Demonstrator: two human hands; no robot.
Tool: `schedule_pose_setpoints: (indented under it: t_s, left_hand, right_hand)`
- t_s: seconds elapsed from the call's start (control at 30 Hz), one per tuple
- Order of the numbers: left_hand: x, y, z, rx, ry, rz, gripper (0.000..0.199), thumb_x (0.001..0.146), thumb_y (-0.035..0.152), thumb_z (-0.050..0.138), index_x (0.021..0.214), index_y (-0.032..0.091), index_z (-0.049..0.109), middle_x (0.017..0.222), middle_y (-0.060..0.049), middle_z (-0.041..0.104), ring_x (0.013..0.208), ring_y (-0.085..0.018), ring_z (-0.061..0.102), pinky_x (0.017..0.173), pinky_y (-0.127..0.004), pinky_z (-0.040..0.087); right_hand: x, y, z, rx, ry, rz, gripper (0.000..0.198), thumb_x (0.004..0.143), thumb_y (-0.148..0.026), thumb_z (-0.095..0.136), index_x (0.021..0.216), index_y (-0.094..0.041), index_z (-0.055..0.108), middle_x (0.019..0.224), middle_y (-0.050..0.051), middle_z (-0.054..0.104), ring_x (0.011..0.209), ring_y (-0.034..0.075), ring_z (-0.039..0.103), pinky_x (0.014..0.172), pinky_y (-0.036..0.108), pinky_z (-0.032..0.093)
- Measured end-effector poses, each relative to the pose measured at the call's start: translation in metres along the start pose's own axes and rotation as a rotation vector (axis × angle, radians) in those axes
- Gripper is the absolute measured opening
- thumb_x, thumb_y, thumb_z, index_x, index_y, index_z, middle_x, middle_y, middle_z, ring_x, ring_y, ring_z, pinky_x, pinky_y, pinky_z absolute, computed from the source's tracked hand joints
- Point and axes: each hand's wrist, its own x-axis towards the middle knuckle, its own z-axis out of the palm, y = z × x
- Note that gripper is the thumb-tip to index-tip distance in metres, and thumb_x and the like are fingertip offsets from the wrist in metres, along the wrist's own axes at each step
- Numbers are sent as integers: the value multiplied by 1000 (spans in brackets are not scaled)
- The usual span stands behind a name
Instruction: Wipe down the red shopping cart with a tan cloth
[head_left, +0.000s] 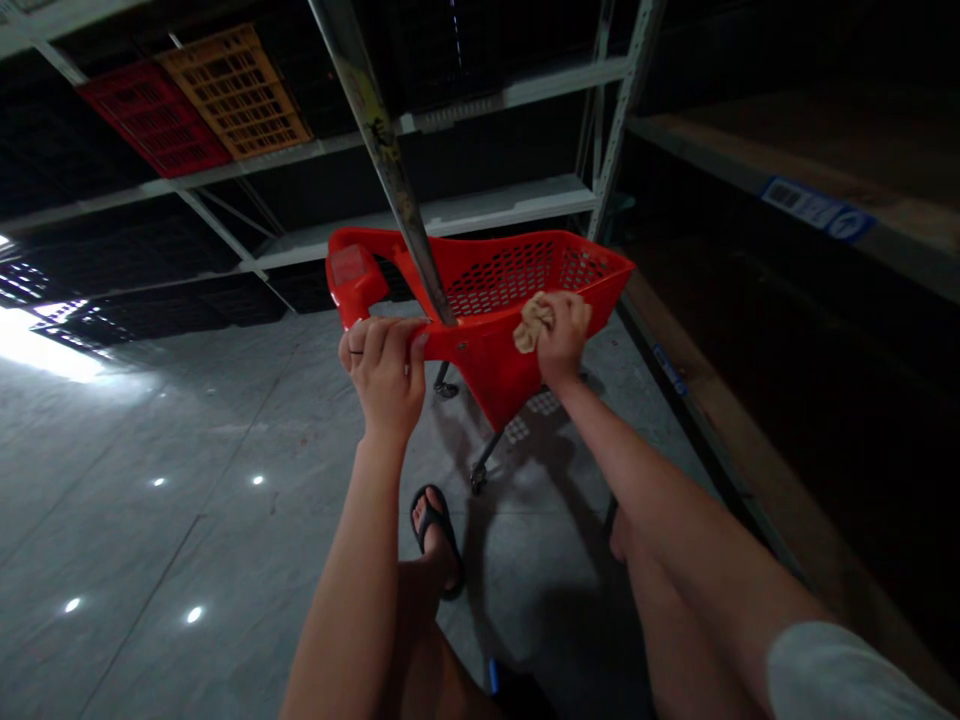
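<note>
A red plastic shopping cart (502, 370) with a perforated basket stands in front of me on its casters. My left hand (384, 365) is closed around the cart's rim near the handle end, with a dark ring on one finger. Bunched in my right hand (564, 335) is a tan cloth (534, 322), which lies against the top edge of the cart's near side. A worn metal pole (397, 170) slants down and meets the cart between my hands; how it is fixed there I cannot tell.
Metal shelving (510, 205) stands behind the cart, bearing a red crate (154, 115) and a yellow crate (236, 90). A wooden shelf with a blue-and-white label (817, 208) runs along the right. My sandalled foot (435, 535) is on the grey concrete floor (187, 480).
</note>
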Motion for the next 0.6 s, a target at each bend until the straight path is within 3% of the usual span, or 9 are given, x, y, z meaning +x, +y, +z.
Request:
schedule_pose_setpoints:
  t_s: [0.1, 0.17, 0.37, 0.5, 0.6]
  left_hand:
    - [-1, 6, 2, 8, 3, -16, 27, 107, 36, 48, 111, 27, 73, 110, -6, 73, 114, -25, 59, 117, -43, 32]
    - [-1, 10, 4, 19, 23, -20, 27, 107, 35, 48, 111, 27, 73, 109, -6, 73, 114, -24, 60, 116, -42, 34]
    - [-2, 18, 12, 49, 73, 1, 27, 108, 34, 48, 108, 25, 74, 107, -6, 73, 112, -25, 60, 116, -41, 35]
    - [-4, 18, 11, 68, 77, 3, 26, 108, 34, 48, 108, 24, 73, 107, -6, 74, 110, -24, 61, 114, -40, 37]
    - [-7, 19, 11, 80, 94, 30, 25, 108, 31, 48, 108, 24, 73, 105, -6, 74, 108, -24, 63, 113, -41, 38]
  right_hand:
    - [25, 31, -7, -15, 120, 189, 28, 83, -7, 53, 103, -22, 67, 115, 10, 61, 115, 23, 54, 114, 48, 40]
    - [27, 23, -3, 35, 151, 238, 28, 81, -6, 52, 100, -21, 65, 112, 9, 60, 110, 22, 57, 114, 47, 42]
    - [-17, -78, 18, 281, 37, 32, 30, 86, -10, 51, 109, -24, 65, 117, 8, 63, 115, 23, 62, 113, 45, 50]
    - [-24, -122, 2, 288, 10, -49, 17, 94, -27, 62, 109, -25, 71, 114, 8, 70, 113, 25, 66, 111, 47, 53]
    - [-17, -143, -8, 343, -87, -95, 25, 95, -32, 66, 119, -26, 72, 122, 9, 72, 118, 25, 68, 111, 45, 56]
